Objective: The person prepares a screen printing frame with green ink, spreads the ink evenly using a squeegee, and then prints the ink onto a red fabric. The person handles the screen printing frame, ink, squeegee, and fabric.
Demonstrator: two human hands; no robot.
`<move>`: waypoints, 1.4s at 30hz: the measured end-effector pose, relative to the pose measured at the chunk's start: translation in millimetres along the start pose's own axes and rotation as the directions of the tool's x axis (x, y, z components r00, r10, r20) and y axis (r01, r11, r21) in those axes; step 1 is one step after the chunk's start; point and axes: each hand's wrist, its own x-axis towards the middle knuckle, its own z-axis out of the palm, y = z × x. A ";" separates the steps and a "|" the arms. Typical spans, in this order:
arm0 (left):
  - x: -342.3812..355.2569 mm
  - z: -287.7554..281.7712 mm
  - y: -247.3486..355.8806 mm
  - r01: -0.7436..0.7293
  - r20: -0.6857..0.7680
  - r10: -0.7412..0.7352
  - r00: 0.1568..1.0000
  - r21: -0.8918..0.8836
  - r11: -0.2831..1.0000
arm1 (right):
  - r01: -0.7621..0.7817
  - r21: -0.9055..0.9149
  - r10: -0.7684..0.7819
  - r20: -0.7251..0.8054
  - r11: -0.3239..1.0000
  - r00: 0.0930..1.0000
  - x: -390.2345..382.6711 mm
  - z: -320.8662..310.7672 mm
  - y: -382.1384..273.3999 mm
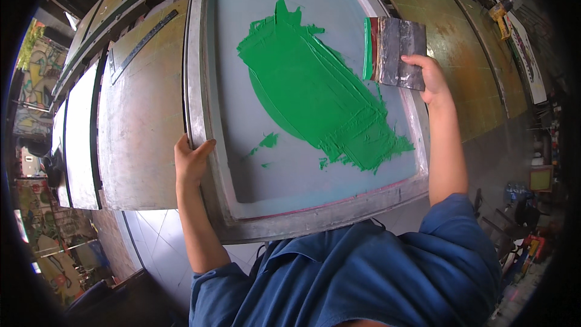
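A metal screen frame [308,226] lies before me, its pale mesh [236,115] thickly smeared with green ink [308,91] across the middle and small blobs at lower left. My left hand [192,156] grips the frame's left side. My right hand [428,75] holds a dark, stained squeegee [396,42] over the upper right of the screen, thumb on its face and fingers mostly hidden behind it. Green ink coats the squeegee's left edge.
Flat platens [139,145] flank the screen, with a dark metal ruler [145,41] on the left one. A yellow drill [500,15] sits at far right. Below are a tiled floor [154,236] and assorted clutter [520,218] at right.
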 end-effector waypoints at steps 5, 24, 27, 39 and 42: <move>2.1 2.5 8.1 -0.004 -0.037 0.009 0.999 0.127 0.992 | -0.020 0.047 0.019 0.018 0.999 1.000 4.9 -3.1 2.1; 5.3 6.0 6.2 0.032 -0.117 -0.012 0.993 0.173 0.984 | 0.042 0.088 -0.042 -0.006 0.995 0.999 20.5 -3.6 15.4; 7.3 1.8 6.3 0.048 -0.105 -0.026 0.994 0.213 0.976 | 0.047 0.063 -0.046 -0.025 0.997 0.999 17.8 -1.0 14.4; 9.8 5.6 7.1 -0.004 -0.146 0.079 0.986 0.458 0.889 | 0.005 0.159 -0.021 0.100 0.987 0.995 15.5 -22.6 7.7; 4.3 8.1 12.3 -0.126 -0.231 0.312 0.921 0.582 0.803 | 0.051 0.137 -0.069 0.132 0.989 0.989 -0.1 -16.6 -7.4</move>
